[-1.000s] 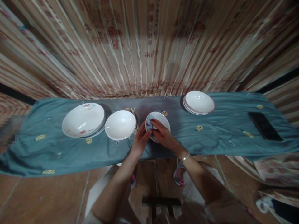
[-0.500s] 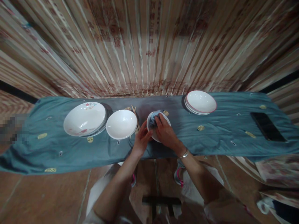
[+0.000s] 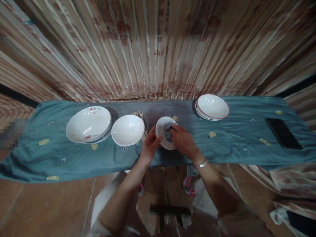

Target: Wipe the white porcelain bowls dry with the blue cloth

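Right hand [image 3: 184, 140] downturned on cloth [image 3: 168, 132] in bowl [image 3: 162, 125]

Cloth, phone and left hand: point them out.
Cloth [image 3: 168, 132], head view: its bunched middle.
Phone [image 3: 283, 133], head view: middle of its dark face.
Left hand [image 3: 149, 146], head view: middle of the hand.

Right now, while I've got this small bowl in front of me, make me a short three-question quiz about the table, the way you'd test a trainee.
1. Multiple choice: whose fingers are on the cloth inside the small bowl?
A) left hand's only
B) right hand's only
C) both hands'
2. True or false: the phone lies to the right of the red-rimmed bowl.
3. Fill in the blank: the leftmost dish is decorated with ____.

Key:
1. B; the right hand has the cloth, while the left hand holds the bowl's edge.
2. True.
3. Flowers.
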`<action>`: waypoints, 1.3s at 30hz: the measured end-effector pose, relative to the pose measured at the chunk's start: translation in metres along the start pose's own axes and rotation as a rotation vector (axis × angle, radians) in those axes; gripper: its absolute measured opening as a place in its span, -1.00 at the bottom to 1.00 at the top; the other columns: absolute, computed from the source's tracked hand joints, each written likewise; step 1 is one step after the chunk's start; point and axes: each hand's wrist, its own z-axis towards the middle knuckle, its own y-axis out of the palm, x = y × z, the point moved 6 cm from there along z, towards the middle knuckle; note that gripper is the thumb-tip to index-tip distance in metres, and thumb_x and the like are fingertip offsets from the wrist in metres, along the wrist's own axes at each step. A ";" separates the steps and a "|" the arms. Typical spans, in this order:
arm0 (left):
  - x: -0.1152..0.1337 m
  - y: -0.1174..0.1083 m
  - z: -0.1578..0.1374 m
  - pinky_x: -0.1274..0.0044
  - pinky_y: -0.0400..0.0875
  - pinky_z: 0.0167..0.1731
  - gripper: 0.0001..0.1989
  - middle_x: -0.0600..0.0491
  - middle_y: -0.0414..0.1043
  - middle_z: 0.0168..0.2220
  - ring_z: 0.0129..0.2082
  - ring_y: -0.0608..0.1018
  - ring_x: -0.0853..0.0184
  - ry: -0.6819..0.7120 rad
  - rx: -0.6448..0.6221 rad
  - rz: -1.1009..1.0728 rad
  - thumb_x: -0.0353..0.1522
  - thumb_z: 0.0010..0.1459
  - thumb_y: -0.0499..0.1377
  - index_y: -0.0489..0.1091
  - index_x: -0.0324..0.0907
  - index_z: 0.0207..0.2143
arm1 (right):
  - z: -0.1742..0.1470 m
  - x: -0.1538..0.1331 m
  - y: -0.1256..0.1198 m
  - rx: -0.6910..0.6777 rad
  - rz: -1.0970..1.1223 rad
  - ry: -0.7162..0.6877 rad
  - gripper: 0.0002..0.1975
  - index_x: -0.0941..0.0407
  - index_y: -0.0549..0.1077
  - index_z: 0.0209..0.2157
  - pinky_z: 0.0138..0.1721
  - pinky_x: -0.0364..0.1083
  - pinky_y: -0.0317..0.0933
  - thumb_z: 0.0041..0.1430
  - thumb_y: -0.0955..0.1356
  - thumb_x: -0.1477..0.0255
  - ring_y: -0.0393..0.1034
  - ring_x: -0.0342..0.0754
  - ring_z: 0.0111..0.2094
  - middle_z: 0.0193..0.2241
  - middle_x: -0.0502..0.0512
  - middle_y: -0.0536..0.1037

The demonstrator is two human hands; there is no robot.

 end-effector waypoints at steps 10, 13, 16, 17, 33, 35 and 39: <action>0.002 0.002 -0.001 0.41 0.56 -0.22 -0.16 -0.03 0.59 -0.09 -0.15 0.59 0.18 -0.001 -0.009 0.014 -0.16 -0.11 0.47 0.33 -0.08 0.24 | -0.001 0.003 0.008 -0.155 0.278 -0.037 -0.67 0.15 0.57 -0.14 0.05 -0.01 0.33 0.24 0.21 0.62 0.52 0.03 -0.04 -0.09 0.19 0.63; 0.003 0.002 -0.001 0.43 0.56 -0.23 -0.12 -0.03 0.59 -0.10 -0.18 0.59 0.22 -0.001 -0.005 0.007 -0.15 -0.12 0.47 0.31 -0.10 0.26 | 0.001 0.004 0.011 -0.171 0.415 -0.036 -0.65 0.14 0.57 -0.14 0.02 -0.05 0.34 0.20 0.21 0.61 0.52 -0.02 -0.08 -0.11 0.15 0.65; 0.003 0.002 -0.001 0.48 0.56 -0.26 -0.13 0.00 0.59 -0.14 -0.22 0.59 0.27 0.000 -0.003 0.008 -0.13 -0.13 0.47 0.32 -0.09 0.25 | 0.002 0.002 0.014 -0.179 0.577 -0.058 -0.63 0.14 0.58 -0.12 -0.03 -0.07 0.35 0.18 0.21 0.59 0.53 -0.04 -0.11 -0.13 0.14 0.66; 0.003 0.002 -0.001 0.49 0.56 -0.27 -0.13 0.01 0.59 -0.15 -0.24 0.58 0.28 -0.001 -0.002 0.009 -0.12 -0.13 0.47 0.33 -0.09 0.24 | 0.003 0.001 0.015 -0.176 0.634 -0.067 -0.63 0.15 0.59 -0.12 -0.04 -0.07 0.36 0.17 0.21 0.58 0.53 -0.04 -0.12 -0.13 0.13 0.66; -0.001 -0.002 0.001 0.49 0.57 -0.24 -0.17 0.02 0.58 -0.12 -0.20 0.59 0.29 0.002 0.024 0.004 -0.10 -0.11 0.45 0.35 -0.03 0.23 | 0.011 -0.016 0.022 0.034 0.956 -0.145 -0.44 0.06 0.38 0.24 0.41 0.06 -0.01 0.23 0.19 0.56 0.19 -0.02 0.35 0.31 0.09 0.34; -0.002 -0.002 0.001 0.49 0.57 -0.23 -0.17 0.03 0.58 -0.13 -0.19 0.59 0.28 0.001 0.027 0.001 -0.10 -0.11 0.45 0.35 -0.03 0.23 | 0.012 -0.016 0.025 0.056 0.905 -0.126 -0.41 0.08 0.30 0.30 0.43 0.08 -0.08 0.25 0.18 0.54 0.09 0.00 0.39 0.37 0.11 0.24; -0.003 -0.002 0.001 0.48 0.57 -0.22 -0.15 0.01 0.58 -0.11 -0.15 0.60 0.24 0.000 0.020 -0.002 -0.10 -0.11 0.45 0.33 -0.04 0.25 | 0.015 -0.015 0.029 0.082 0.782 -0.109 -0.39 0.15 0.20 0.35 0.44 0.18 -0.11 0.27 0.18 0.53 0.01 0.07 0.42 0.41 0.22 0.11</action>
